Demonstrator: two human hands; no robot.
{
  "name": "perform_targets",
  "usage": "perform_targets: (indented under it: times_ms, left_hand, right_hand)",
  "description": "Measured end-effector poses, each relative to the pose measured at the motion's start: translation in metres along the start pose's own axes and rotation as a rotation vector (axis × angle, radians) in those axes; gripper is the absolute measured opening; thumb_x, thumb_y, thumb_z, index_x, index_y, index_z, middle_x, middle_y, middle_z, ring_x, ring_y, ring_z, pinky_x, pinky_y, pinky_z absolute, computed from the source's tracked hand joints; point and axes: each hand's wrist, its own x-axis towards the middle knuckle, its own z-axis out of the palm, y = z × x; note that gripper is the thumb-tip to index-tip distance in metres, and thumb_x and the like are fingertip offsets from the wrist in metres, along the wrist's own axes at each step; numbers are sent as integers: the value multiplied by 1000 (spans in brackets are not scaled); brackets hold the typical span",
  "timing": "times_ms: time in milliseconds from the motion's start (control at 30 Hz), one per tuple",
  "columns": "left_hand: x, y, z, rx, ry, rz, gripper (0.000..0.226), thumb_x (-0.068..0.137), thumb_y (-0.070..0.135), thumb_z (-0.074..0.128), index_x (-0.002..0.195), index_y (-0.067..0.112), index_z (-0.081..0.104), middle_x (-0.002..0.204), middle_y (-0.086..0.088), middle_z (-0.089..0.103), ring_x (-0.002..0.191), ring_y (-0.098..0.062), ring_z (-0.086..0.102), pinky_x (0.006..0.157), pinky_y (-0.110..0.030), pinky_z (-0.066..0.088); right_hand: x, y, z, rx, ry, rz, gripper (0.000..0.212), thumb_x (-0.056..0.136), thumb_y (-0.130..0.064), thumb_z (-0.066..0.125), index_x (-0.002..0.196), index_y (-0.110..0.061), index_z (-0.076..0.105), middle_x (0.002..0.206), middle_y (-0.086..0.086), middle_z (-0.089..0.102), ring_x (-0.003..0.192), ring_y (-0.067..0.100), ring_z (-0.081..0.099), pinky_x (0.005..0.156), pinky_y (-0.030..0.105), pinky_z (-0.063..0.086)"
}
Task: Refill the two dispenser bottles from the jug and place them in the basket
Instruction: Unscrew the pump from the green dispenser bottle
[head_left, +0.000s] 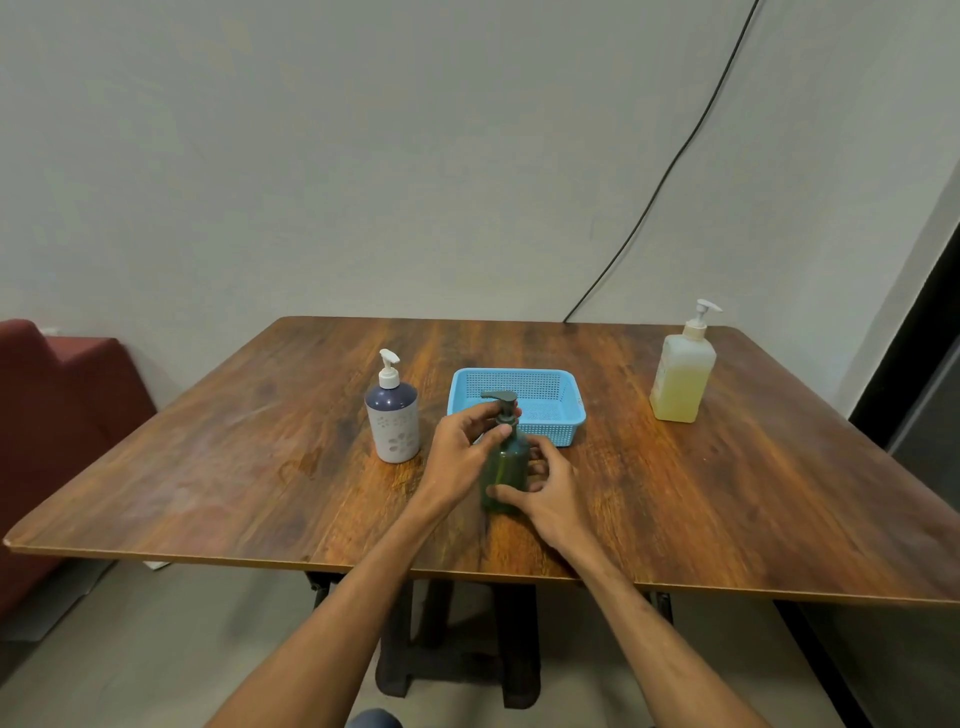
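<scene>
A dark green dispenser bottle with a dark pump head stands upright on the wooden table, just in front of the blue basket. My left hand grips its neck and pump collar. My right hand is wrapped around the lower body of the same bottle. A second dispenser bottle, purple on top and white with flowers below, has a white pump and stands to the left of the basket. The jug, a clear square pump bottle half full of yellow liquid, stands at the far right.
The blue basket holds nothing. A black cable runs down the wall behind the table. A red seat stands to the left of the table. The table's front edge is close to my body.
</scene>
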Motion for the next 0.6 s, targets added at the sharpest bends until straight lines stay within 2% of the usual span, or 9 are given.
perform_targets:
  times_ms: [100, 233, 433, 600]
  left_hand:
    - [3, 1, 4, 41, 103, 0, 36, 82, 11, 78, 117, 11, 69, 114, -1, 73, 103, -11, 71, 90, -42, 59]
    - [5, 3, 13, 78, 248, 14, 38, 73, 22, 87, 106, 13, 71, 106, 3, 74, 95, -9, 73, 80, -37, 63]
    - [10, 16, 10, 33, 280, 36, 39, 70, 24, 89, 103, 13, 71, 103, 1, 75, 92, -12, 74, 76, -41, 63]
    - [11, 34, 3, 47, 302, 108, 36, 71, 21, 88, 102, 14, 71, 99, 4, 76, 90, -9, 74, 80, -35, 62]
  right_hand:
    - [-1, -2, 0, 2, -7, 5, 72, 70, -25, 92, 130, -28, 53, 117, -18, 60, 107, 8, 64, 91, 34, 60]
    - [-1, -3, 1, 8, -8, 9, 70, 70, -23, 92, 127, -30, 53, 116, -19, 58, 108, 10, 63, 90, 33, 60]
    - [1, -2, 1, 14, -4, 8, 74, 67, -28, 94, 128, -28, 54, 125, -10, 61, 110, 14, 65, 87, 40, 62]
    - [1, 0, 0, 4, -2, -6, 77, 65, -33, 94, 130, -27, 53, 127, -2, 64, 107, 14, 68, 82, 40, 63]
